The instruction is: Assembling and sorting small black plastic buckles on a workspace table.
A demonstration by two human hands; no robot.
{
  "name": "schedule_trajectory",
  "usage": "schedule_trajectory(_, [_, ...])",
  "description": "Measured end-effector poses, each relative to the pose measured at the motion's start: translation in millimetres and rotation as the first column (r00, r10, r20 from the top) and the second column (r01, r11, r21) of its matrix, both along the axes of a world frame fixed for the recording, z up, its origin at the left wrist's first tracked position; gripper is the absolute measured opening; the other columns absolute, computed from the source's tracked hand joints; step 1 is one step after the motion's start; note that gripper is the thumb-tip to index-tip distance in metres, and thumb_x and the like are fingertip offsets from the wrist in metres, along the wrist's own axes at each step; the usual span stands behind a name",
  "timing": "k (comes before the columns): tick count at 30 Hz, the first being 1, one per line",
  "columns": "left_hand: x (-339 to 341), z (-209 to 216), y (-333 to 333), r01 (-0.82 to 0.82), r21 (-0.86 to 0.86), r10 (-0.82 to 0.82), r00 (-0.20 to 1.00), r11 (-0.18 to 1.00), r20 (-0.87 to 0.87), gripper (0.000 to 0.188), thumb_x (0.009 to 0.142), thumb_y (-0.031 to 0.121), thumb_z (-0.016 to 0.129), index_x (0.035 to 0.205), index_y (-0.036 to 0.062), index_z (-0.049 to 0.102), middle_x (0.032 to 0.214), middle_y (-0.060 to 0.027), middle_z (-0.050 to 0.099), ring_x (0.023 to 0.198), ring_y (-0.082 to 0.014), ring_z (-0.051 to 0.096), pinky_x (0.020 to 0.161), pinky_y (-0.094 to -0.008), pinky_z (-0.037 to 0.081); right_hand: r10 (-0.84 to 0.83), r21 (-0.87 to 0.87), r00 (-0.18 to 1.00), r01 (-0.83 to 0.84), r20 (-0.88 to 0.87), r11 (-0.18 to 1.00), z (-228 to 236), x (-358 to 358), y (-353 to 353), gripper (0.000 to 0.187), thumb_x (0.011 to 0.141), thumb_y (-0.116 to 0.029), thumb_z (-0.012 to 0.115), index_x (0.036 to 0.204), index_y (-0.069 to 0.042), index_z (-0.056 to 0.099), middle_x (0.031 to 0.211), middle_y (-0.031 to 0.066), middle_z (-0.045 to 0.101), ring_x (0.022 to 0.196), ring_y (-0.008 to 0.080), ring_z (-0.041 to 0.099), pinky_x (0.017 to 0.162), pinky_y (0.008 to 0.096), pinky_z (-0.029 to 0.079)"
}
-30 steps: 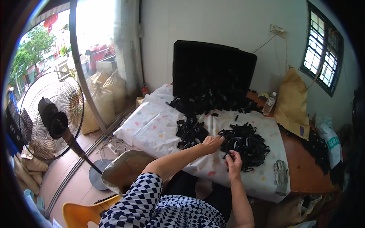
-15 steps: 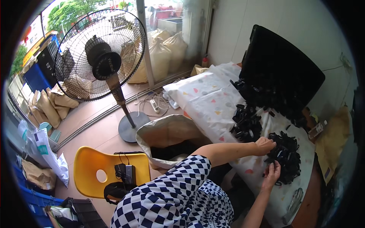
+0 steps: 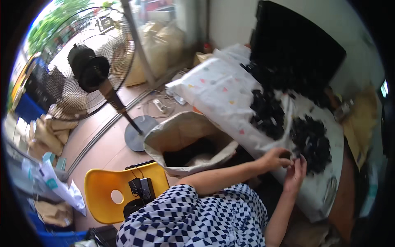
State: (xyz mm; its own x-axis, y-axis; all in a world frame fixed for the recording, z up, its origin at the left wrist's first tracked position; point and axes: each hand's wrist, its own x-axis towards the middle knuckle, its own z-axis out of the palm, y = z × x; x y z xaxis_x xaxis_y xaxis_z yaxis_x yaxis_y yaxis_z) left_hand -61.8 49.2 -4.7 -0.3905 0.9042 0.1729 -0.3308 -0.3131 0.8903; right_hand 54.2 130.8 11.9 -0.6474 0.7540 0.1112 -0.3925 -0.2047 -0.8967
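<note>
My hands meet over the near edge of a cloth-covered table (image 3: 230, 96), in front of a pile of small black plastic-looking parts (image 3: 311, 142). The left hand (image 3: 276, 159) is closed in a pinch, its fingertips touching those of my right hand (image 3: 294, 173). The right fingers are drawn together too. Whatever lies between the fingertips is too small and blurred to name. A second heap of black parts (image 3: 267, 115) lies further left on the white patterned cloth.
A large black bin (image 3: 294, 45) lies tipped at the back, parts spread before its mouth. Left of the table stands an open sack (image 3: 168, 129) with dark contents. Further left are a yellow chair (image 3: 98, 185) and a pedestal fan (image 3: 113, 99). Brown paper (image 3: 360, 127) hangs at the right.
Both hands have drawn back from the black pile toward the table's near edge and come together at the fingertips. The view has shifted slightly.
</note>
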Motion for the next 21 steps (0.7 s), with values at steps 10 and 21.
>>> schedule_trajectory(10, [9.0,-15.1,-53.5,-0.115,-0.044,0.103,0.970,0.992,-0.219,0.030,0.086,0.000,0.064,0.114,0.0010,0.055,0.093,-0.0030,0.063,0.080,-0.0064,0.057,0.072,-0.0214,0.048,0.259,-0.130,0.966,-0.259,-0.016,0.957,2.6,28.4,-32.6,0.021,0.088,0.000,0.060,0.108,-0.005,0.057,0.092,0.0045,0.060,0.072,0.0090,0.055,0.064,0.0215,0.045])
schedule_trajectory(21, [34.2,-1.8,-54.0,-0.129,-0.163,0.015,0.827,0.978,-0.562,0.027,0.080,0.000,0.069,0.106,0.0013,0.060,0.085,-0.0068,0.060,0.079,-0.0149,0.062,0.070,-0.0255,0.050,0.235,-0.064,0.955,-0.227,0.183,0.972,-7.2,71.5,-27.6,0.022,0.085,0.002,0.063,0.106,-0.003,0.059,0.090,0.0022,0.060,0.071,0.0070,0.054,0.064,0.0201,0.045])
